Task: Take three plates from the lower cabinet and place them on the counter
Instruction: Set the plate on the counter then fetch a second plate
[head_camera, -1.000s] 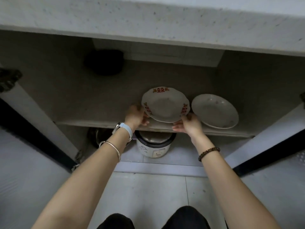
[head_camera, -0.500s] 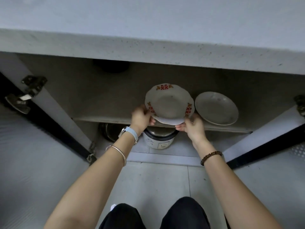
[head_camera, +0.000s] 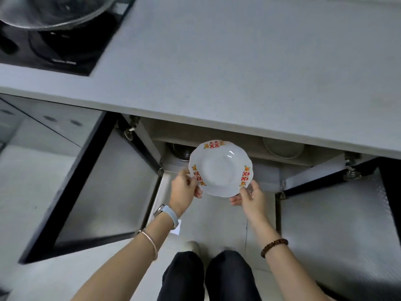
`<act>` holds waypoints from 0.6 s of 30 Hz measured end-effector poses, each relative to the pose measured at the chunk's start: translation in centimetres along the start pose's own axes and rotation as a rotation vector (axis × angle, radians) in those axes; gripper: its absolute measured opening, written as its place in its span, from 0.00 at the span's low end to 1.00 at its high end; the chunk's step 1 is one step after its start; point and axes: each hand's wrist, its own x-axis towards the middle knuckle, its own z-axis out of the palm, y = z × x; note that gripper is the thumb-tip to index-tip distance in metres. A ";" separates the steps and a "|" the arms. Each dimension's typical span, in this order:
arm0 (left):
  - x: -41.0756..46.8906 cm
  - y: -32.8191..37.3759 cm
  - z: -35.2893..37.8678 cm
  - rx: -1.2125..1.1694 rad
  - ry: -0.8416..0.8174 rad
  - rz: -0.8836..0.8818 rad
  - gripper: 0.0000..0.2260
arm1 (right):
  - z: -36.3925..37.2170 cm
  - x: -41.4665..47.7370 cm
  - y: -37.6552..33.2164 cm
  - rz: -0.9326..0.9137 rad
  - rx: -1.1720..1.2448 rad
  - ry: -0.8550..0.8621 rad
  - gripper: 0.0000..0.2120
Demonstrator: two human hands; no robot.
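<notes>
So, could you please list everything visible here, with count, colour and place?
plate: 1, white with red marks, held in front of the open cabinet
second plate: 1, pale, on the shelf, right
pot: 1, dark, inside, low left
counter: 1, grey, top
stove: 1, black, top left
lid: 1, glass, over the stove
doors: 2, open, either side
left hand: holds the plate's left rim
right hand: holds its right rim

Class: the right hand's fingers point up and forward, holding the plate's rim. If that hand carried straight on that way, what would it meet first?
Probably the counter front edge, overhanging the right hand and plate; depth is unclear.
</notes>
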 end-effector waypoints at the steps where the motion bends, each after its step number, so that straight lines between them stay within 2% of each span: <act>1: -1.9 0.7 -1.0 -0.005 0.010 -0.009 0.10 | 0.0 -1.8 -0.9 -0.004 -0.004 -0.023 0.15; 9: -15.4 5.6 -8.3 -0.141 0.232 -0.082 0.09 | 1.0 -12.3 -8.9 -0.039 -0.115 -0.258 0.16; 18: -23.4 8.2 -14.7 -0.267 0.577 -0.033 0.08 | 5.9 -17.3 -16.2 -0.166 -0.232 -0.540 0.17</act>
